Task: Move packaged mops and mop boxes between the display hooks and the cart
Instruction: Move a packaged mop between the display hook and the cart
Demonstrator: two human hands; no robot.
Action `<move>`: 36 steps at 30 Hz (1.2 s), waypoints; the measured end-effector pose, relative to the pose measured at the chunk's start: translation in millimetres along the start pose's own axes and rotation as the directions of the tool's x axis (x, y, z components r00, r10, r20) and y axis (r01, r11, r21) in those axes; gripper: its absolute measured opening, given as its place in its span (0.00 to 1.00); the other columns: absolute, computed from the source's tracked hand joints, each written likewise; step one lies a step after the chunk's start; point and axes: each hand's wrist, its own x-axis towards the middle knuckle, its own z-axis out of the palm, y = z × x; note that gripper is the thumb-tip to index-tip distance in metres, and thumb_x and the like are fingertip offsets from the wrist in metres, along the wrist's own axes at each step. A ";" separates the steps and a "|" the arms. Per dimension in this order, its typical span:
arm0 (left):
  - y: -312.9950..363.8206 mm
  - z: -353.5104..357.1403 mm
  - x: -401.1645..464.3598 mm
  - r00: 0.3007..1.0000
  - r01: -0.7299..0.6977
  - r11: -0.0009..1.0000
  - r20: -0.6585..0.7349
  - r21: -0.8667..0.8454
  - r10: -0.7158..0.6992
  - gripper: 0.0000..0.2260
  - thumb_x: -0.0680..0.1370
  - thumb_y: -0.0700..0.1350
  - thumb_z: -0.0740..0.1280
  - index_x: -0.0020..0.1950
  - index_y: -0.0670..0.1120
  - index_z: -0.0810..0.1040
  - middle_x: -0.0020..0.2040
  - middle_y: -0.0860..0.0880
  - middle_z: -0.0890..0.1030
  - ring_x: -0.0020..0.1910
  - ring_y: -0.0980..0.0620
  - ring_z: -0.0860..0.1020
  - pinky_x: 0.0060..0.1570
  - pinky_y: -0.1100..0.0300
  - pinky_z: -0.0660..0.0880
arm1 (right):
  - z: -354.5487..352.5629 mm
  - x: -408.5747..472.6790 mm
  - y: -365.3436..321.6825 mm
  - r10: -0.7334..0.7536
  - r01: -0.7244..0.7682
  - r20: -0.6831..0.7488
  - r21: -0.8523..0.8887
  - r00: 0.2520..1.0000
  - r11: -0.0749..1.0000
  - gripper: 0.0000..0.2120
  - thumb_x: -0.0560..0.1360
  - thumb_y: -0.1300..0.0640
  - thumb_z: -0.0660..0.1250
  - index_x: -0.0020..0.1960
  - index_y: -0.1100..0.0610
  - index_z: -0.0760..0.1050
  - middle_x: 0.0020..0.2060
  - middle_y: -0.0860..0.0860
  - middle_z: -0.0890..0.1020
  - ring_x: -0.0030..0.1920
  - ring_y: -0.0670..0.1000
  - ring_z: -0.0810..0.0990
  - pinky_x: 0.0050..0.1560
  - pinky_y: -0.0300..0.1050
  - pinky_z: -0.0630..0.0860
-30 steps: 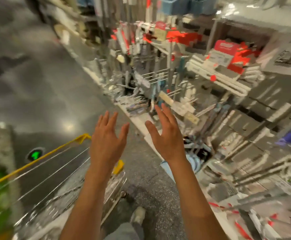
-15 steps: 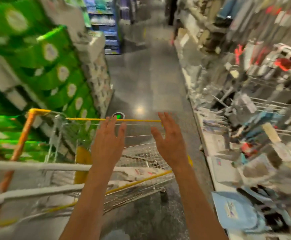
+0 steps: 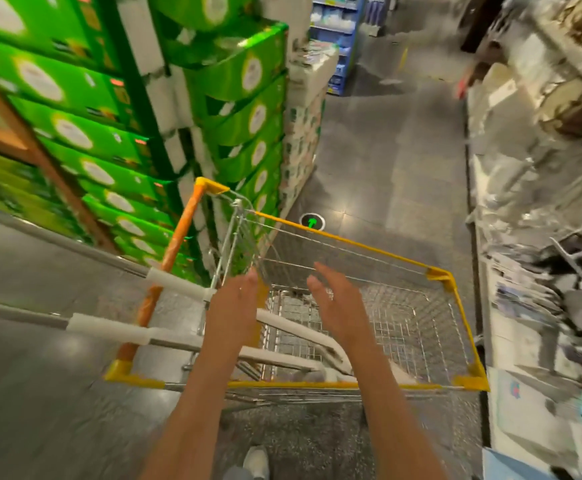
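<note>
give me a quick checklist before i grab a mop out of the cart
1. Left hand free: ok, fingers straight, holding nothing.
2. Right hand free: ok, open, holding nothing.
3. Hands over the cart: ok, both hover above the basket.
4. Mops reachable: ok, two long poles lie across the cart, ends sticking out over the left rim.
5. Mop heads free of the wire: cannot tell, blurred.
6. Aisle floor ahead open: ok.

Bright, even overhead store light fills the aisle and leaves white glare spots on the glossy dark grey speckled floor (image 3: 345, 216). Motion blur smears the stacked bright green cardboard cartons (image 3: 74, 98) on the left and the cluttered grey display shelves (image 3: 542, 168) on the right. Wide-angle distortion bends the edges; the middle is somewhat sharper.
</note>
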 end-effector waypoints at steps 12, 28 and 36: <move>-93.2 27.4 38.2 0.829 0.557 0.757 0.176 -0.341 -0.531 0.27 0.85 0.59 0.55 0.65 0.36 0.76 0.39 0.49 0.71 0.50 0.46 0.71 0.52 0.51 0.71 | 96.6 38.5 45.1 0.087 -0.070 0.377 -0.060 0.922 0.996 0.21 0.84 0.45 0.58 0.73 0.51 0.72 0.72 0.49 0.74 0.72 0.50 0.70 0.68 0.42 0.64; -99.1 61.9 43.3 0.875 0.334 0.570 0.024 -0.751 -0.483 0.13 0.85 0.48 0.61 0.69 0.48 0.73 0.59 0.45 0.82 0.53 0.47 0.84 0.57 0.50 0.81 | 138.3 76.5 55.1 0.006 0.018 0.528 -0.039 0.849 0.999 0.16 0.82 0.51 0.62 0.66 0.55 0.77 0.52 0.48 0.82 0.46 0.44 0.78 0.42 0.38 0.71; -71.5 49.5 38.7 0.935 0.220 0.682 -0.047 -0.698 -0.351 0.13 0.83 0.48 0.65 0.65 0.42 0.77 0.54 0.43 0.84 0.44 0.48 0.87 0.41 0.60 0.82 | 107.5 73.9 44.5 -0.124 0.095 0.423 0.090 0.897 0.991 0.11 0.82 0.52 0.64 0.56 0.37 0.81 0.38 0.33 0.81 0.37 0.36 0.76 0.38 0.34 0.70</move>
